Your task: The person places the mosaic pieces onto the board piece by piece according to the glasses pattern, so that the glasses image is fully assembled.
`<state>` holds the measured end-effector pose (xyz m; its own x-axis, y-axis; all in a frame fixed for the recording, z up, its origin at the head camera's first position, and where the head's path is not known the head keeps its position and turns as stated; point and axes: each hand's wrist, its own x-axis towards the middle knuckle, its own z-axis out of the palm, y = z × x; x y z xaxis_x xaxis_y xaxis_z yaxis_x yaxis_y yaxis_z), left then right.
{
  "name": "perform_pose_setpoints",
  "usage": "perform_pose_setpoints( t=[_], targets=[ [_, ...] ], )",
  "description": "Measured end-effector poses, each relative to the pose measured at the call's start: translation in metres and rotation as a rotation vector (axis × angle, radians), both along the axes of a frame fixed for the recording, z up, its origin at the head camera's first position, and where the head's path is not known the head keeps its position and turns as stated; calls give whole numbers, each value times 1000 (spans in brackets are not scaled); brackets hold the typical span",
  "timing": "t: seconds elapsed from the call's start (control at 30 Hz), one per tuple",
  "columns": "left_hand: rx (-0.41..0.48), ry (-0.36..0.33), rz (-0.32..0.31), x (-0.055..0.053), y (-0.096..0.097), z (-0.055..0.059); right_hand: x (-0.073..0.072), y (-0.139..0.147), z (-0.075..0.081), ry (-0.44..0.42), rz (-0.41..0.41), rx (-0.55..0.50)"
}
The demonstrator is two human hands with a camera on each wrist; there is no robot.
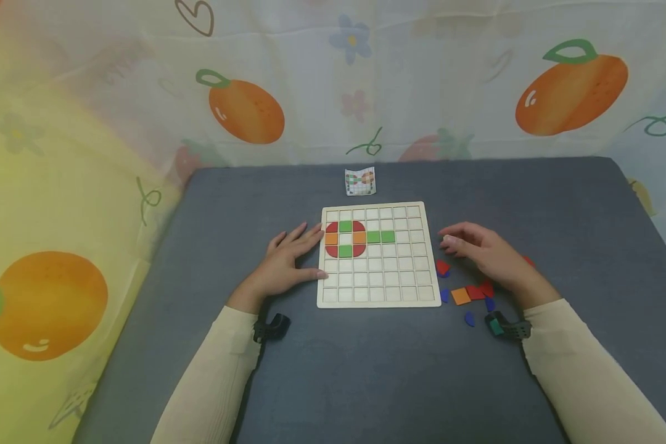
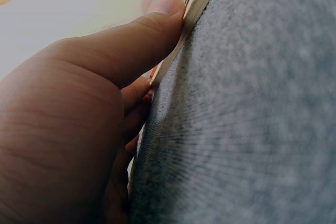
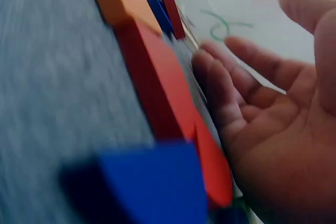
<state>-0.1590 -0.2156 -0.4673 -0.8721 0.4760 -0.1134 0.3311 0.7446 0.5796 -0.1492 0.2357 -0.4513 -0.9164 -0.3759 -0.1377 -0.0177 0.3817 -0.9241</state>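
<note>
A pale wooden grid board [image 1: 374, 296] lies on the table, with red rounded pieces [image 1: 331, 251], orange squares [image 1: 332, 238] and green squares [image 1: 387, 237] set in its upper left cells. My left hand [image 1: 283, 262] touches the board's left edge, its thumb on the rim; the left wrist view shows the thumb [image 2: 152, 35] against that edge. Right of the board, my right hand [image 1: 491, 256] has loosely bent fingers, with the thumb apart from them in the right wrist view and nothing visible between. Nearby lie loose red pieces [image 3: 157, 77], an orange square [image 1: 460, 296] and blue pieces [image 3: 157, 182].
Behind the board lies a small printed pattern card [image 1: 360, 181] with a coloured grid picture. A grey cloth [image 1: 366, 376] covers the table. A fruit-patterned curtain [image 1: 449, 74] hangs along the back and left sides.
</note>
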Motion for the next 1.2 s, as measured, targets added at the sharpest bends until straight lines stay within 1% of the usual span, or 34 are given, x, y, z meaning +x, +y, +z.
perform_pose_setpoints(
  t=[0.17,0.23,0.3,0.43,0.53,0.77,1.1,1.2],
  targets=[
    [-2,-6,7,1,0,1,1,4,-3,-10,15,-9],
    [-1,-6,7,1,0,1,1,3,-3,2,34,7],
    [0,-8,7,1,0,2,0,3,-4,37,62,51],
    [-3,-7,6,0,-1,1,0,1,-4,134,131,174],
    [-2,-9,6,0,-1,1,0,-1,-3,164,153,226],
    [5,-12,3,0,0,1,1,-2,-1,156,135,235],
    [3,-5,7,0,-1,0,2,-3,-2,108,69,217],
    [8,-3,7,0,-1,-1,2,-3,-2,114,53,211]
  ],
)
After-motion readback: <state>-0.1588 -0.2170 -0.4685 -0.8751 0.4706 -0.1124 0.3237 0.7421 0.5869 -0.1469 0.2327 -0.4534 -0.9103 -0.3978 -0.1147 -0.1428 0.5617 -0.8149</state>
